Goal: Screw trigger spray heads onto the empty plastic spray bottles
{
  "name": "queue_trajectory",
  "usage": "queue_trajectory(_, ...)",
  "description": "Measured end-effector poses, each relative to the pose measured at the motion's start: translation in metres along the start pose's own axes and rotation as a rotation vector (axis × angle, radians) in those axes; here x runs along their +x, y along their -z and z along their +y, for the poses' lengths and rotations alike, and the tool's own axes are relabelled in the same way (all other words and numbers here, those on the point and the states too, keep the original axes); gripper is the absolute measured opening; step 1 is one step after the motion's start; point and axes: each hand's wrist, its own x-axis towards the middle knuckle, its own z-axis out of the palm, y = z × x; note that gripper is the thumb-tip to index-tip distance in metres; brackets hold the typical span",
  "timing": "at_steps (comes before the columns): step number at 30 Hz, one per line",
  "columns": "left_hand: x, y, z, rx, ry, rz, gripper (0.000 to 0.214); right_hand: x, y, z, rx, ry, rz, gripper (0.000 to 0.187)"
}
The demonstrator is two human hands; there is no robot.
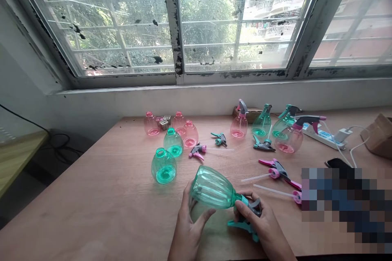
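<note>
A green spray bottle (212, 187) lies tilted on its side in the air between my two hands, base to the left. My left hand (191, 220) is curved around its base, thumb below and fingers partly hidden behind it. My right hand (255, 216) grips the neck and the grey-and-green spray head (255, 207), fingers wrapped round it. A green trigger part (241, 226) shows under the right hand. Ahead on the left stand open green bottles (164, 167) and pink bottles (190, 134). Loose pink spray heads (277, 170) with clear tubes lie to the right.
On the wooden table (116, 195), finished-looking pink (239, 125) and green (261, 122) spray bottles stand at the back right. Beyond them are a power strip (324, 136) with white cables and a brown paper bag (378, 136). A window sits behind; a blurred patch covers the lower right.
</note>
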Motion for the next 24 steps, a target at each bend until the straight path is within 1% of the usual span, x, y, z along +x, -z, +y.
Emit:
queue_trajectory(5,-0.0023,0.0009,-0.0008,0.031,-0.019,0.01,0.079,0.0011,0.0009,0.0009,-0.027,0.003,-0.04,0.037)
queue_trajectory(8,-0.0032,0.0016,0.0008,0.042,-0.012,0.032,0.077,-0.0012,-0.001,0.0003,-0.046,0.014,-0.087,0.035)
queue_trajectory(10,-0.0027,0.0015,0.0014,0.044,0.0,0.037,0.075,-0.0025,-0.0025,-0.0007,-0.034,0.026,-0.078,0.034)
queue_trajectory(13,-0.0016,0.0005,0.0016,0.025,0.013,0.01,0.077,-0.0027,-0.0031,-0.0024,0.0,0.023,-0.04,0.034)
queue_trajectory(17,-0.0017,-0.0013,0.0024,-0.001,0.018,-0.001,0.078,-0.0016,-0.0017,-0.0042,0.013,0.012,-0.051,0.035)
queue_trajectory(21,-0.0023,-0.0009,0.0014,0.044,0.01,0.015,0.087,-0.0024,-0.0025,-0.004,0.024,0.008,-0.046,0.034)
queue_trajectory(24,-0.0012,0.0011,-0.002,0.023,0.017,0.021,0.083,-0.0032,-0.0037,-0.003,0.011,0.017,-0.036,0.035)
